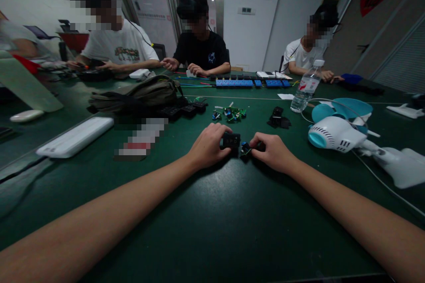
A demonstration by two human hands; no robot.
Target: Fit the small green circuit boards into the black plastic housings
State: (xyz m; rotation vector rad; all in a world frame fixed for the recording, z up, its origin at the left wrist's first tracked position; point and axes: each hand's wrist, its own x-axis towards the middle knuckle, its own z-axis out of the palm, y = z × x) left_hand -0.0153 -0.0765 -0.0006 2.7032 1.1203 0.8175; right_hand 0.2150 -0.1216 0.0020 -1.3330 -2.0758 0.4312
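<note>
My left hand (211,145) grips a small black plastic housing (231,140) between thumb and fingers, just above the green table (212,225). Close to its right, my right hand (270,150) pinches a small circuit board (245,148) with a blue part on it. A narrow gap separates board and housing. Something dark also shows by the right fingers; I cannot make out what it is. Beyond the hands lies a pile of green circuit boards (232,113) with blue parts. Black plastic pieces (279,118) lie to the right of that pile.
Several black housings (189,109) lie beside a dark bag (142,95) at left. A white power bank-like box (78,136) is nearer. To the right stand a water bottle (306,88) and a white-and-blue fan (335,133). Blue strips (235,83) and co-workers (202,48) are across the table.
</note>
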